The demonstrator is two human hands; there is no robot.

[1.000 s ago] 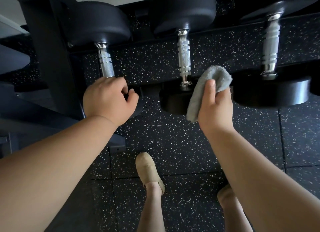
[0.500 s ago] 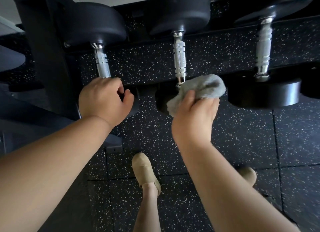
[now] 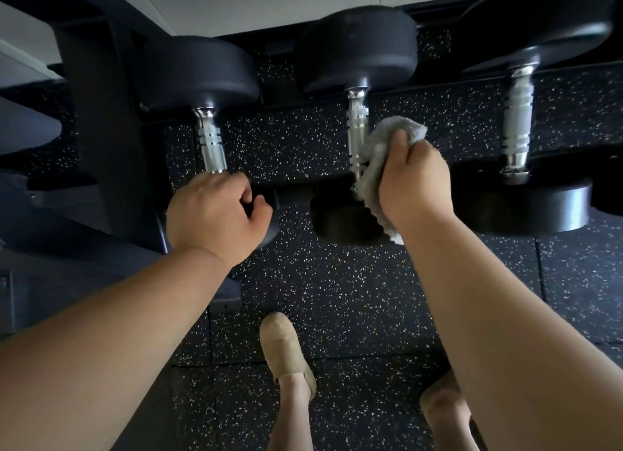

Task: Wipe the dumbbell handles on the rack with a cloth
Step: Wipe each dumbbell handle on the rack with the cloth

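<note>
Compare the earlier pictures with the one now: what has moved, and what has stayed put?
The right-hand grip, holding the grey cloth, moved left and up, bringing the cloth from beside the near end of the middle dumbbell handle to rest against its side. The left-hand grip stayed curled over the near end of the left dumbbell; the dumbbells stayed on the rack.

No text, label, brand, number or sign can be read anywhere in the view.
</note>
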